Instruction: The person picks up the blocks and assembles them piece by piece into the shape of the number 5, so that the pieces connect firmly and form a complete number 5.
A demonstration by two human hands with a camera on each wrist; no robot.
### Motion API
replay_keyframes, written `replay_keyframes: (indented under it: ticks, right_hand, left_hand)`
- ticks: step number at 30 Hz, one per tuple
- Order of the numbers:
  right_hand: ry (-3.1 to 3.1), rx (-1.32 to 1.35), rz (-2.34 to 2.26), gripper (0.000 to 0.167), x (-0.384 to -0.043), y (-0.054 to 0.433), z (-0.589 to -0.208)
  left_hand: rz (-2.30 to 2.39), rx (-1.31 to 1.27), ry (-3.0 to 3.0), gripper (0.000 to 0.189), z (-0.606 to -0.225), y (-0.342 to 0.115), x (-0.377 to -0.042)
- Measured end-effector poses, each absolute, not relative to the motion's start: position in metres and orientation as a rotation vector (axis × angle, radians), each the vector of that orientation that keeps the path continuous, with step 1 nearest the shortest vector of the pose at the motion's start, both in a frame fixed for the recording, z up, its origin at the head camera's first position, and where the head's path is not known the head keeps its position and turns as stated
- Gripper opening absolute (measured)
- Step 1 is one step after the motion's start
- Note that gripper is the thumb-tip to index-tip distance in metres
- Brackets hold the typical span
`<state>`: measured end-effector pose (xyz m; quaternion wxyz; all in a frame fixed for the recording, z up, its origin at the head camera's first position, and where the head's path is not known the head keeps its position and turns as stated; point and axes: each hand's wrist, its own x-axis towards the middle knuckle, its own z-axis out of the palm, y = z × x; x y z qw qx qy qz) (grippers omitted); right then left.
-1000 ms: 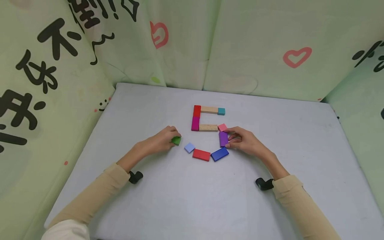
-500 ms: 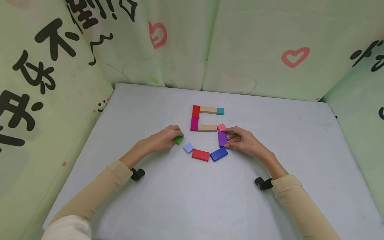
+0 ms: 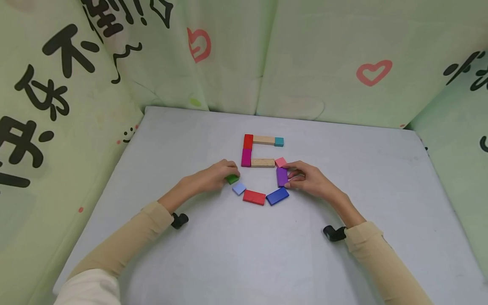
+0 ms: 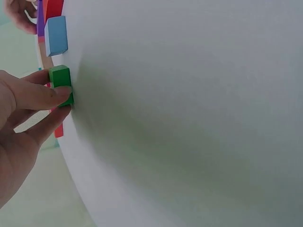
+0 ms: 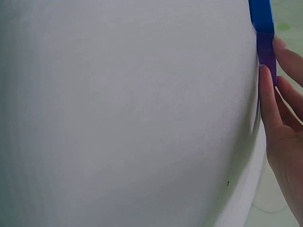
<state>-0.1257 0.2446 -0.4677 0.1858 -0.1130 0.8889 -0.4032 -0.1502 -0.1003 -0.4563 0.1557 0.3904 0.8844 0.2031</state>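
Observation:
My left hand (image 3: 218, 175) pinches a small green block (image 3: 232, 179) between thumb and fingers, close by a light blue block (image 3: 239, 189). In the left wrist view the thumb lies across the face of the green block (image 4: 60, 77). My right hand (image 3: 309, 178) holds a purple block (image 3: 282, 177) at its two ends, index finger near the pink block (image 3: 281, 162) and thumb near the dark blue block (image 3: 277, 196). A red block (image 3: 254, 198) lies between the light blue and dark blue ones. In the right wrist view, fingers partly cover the purple block (image 5: 266, 57).
Beyond the hands, a red block (image 3: 248, 141), a magenta block (image 3: 246, 157), two wooden blocks (image 3: 264, 140) and a teal block (image 3: 279, 142) form a bracket shape. Printed green curtains (image 3: 320, 51) border the white table (image 3: 236, 262) at the back and sides.
My left hand has moved right with the green block, bringing it just above the light blue block. My right hand stays at the purple block.

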Motion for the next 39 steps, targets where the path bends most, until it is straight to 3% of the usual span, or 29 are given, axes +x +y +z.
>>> replay_keyframes:
  ticks: [39]
  right_hand:
    - [2.511, -0.333, -1.133, 0.062, -0.1265, 0.2435, -0.4682]
  left_hand:
    - [0.455, 1.202, 2.554, 0.036, -0.4575, -0.096, -0.1413]
